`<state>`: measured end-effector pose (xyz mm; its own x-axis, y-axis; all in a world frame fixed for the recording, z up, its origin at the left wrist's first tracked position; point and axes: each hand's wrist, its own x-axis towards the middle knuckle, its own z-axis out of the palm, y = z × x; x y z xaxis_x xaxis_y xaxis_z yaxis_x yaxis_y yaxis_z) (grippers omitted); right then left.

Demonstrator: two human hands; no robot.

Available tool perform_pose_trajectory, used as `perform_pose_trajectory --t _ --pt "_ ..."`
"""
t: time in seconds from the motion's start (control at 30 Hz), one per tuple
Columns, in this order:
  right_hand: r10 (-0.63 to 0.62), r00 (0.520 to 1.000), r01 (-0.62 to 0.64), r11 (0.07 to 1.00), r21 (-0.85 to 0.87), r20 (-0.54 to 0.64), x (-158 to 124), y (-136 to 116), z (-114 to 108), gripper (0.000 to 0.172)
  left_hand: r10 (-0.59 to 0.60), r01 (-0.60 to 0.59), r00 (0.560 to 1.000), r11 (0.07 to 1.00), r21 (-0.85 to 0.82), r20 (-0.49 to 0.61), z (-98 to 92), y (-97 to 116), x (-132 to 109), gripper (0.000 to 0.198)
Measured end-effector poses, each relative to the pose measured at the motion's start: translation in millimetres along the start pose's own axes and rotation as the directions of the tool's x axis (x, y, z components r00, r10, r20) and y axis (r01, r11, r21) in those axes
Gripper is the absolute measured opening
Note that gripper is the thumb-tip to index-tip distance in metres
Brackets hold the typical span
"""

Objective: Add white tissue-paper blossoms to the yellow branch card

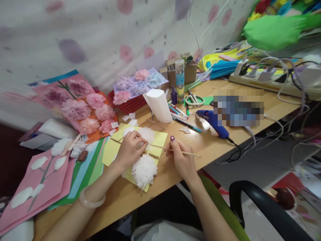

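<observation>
A thin wooden stick (189,154) lies in the closed fingers of my right hand (182,157), its butt end poking out to the right. The stick's other end meets the pinched thumb and finger of my left hand (131,147), over a yellow card (160,137). On that card sit a fluffy white paper flower (144,170) near the front and another white paper flower (146,134) behind my left fingers, partly hidden by them. Brown stem-like strips (151,156) cross the card. Any glue or small scrap under my left fingertips is hidden.
A blue glue gun (213,122) with its cord lies to the right, near scissors (194,99) and markers (187,124). A white paper roll (159,105) stands behind the card. Flower-covered cards (90,113) and pink cards (56,177) are left; a power strip (276,83) is back right.
</observation>
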<state>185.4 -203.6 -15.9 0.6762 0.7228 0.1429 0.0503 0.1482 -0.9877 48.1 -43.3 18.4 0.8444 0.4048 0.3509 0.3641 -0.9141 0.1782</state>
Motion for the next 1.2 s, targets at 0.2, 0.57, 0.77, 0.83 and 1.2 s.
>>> perform_pose_trajectory --t 0.2,0.57,0.77,0.83,1.2 --pt "-0.053 0.994 0.070 0.981 -0.182 0.098 2.4 -2.5 3.4 0.046 0.033 -0.034 0.999 0.999 -0.018 -0.012 -2.2 2.4 -0.3 0.013" --pt "-0.141 0.981 0.182 0.911 -0.369 0.136 3.2 -1.3 10.5 0.039 -0.180 0.182 0.974 0.983 -0.009 0.136 -0.6 -35.9 -45.0 0.058" --pt "-0.186 0.964 0.256 0.838 -0.483 0.190 7.0 -1.3 16.8 0.040 -0.186 0.198 0.961 0.979 -0.040 0.202 0.6 -31.2 -46.5 0.068" --pt "-0.179 0.967 0.246 0.838 -0.488 0.181 7.1 -1.0 16.5 0.041 -0.191 0.204 0.962 0.978 -0.048 0.198 1.4 -31.0 -47.0 0.068" --pt "-0.164 0.985 0.174 0.903 -0.392 0.059 1.0 0.2 15.0 0.049 -0.218 0.234 0.963 0.968 -0.088 0.156 2.1 -27.0 -48.6 0.066"
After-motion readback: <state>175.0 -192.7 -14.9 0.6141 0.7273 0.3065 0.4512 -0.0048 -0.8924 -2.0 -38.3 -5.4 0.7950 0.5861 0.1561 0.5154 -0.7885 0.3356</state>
